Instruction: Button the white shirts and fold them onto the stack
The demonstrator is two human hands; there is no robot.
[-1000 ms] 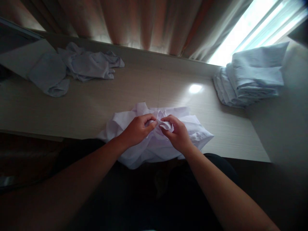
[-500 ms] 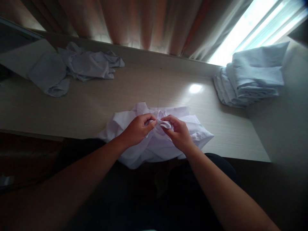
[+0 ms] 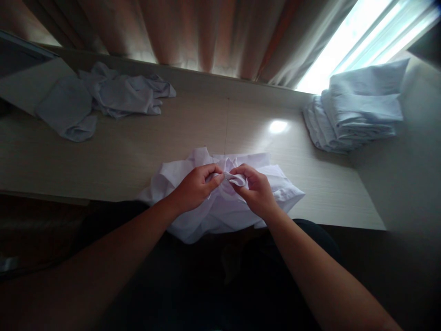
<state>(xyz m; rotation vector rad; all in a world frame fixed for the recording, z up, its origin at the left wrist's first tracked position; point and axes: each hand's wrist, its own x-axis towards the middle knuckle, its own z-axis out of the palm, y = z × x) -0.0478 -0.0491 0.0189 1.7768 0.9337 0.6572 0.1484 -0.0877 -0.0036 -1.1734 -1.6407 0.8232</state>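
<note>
A crumpled white shirt (image 3: 275,184) lies at the near edge of the pale wooden table (image 3: 138,151), partly hanging over it toward me. My left hand (image 3: 195,186) pinches a fold of the shirt's cloth between thumb and fingers. My right hand (image 3: 255,188) pinches the cloth right beside it, fingers curled. The two hands almost touch at the middle of the shirt.
A heap of loose white garments (image 3: 120,94) lies at the far left of the table. A stack of folded white garments (image 3: 358,110) sits at the far right by the bright window. Curtains (image 3: 213,32) hang behind the table.
The hands stay pinched on the shirt in nearly the same place, with only small finger movement. The view has shifted slightly.
</note>
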